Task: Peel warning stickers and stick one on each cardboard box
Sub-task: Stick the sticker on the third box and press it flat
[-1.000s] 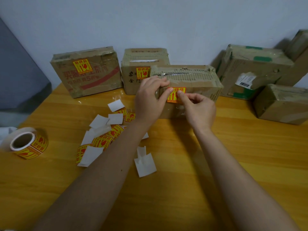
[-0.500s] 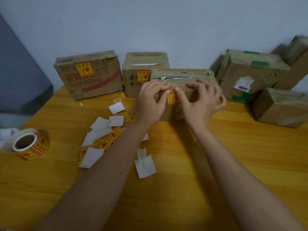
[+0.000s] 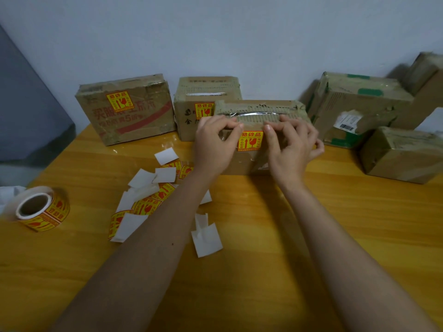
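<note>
While both hands, the left hand (image 3: 215, 142) and right hand (image 3: 291, 144), are gripping the third box (image 3: 261, 113) either side of its sticker (image 3: 250, 140), two stickered boxes (image 3: 124, 109) are sitting beyond the left, and seemingly bare boxes (image 3: 359, 106) are waiting past the right.

A small parcel-packing corner in a plain room. A wood-grain bench (image 3: 359, 236) stands against a bare pale wall (image 3: 239, 39), with taped, worn cardboard boxes (image 3: 359, 104) lined along it, one bearing a barcode shipping label (image 3: 348, 121). A roll of yellow fragile stickers (image 3: 43, 209) and scattered white backing papers (image 3: 207, 240) lie on the bench.
</note>
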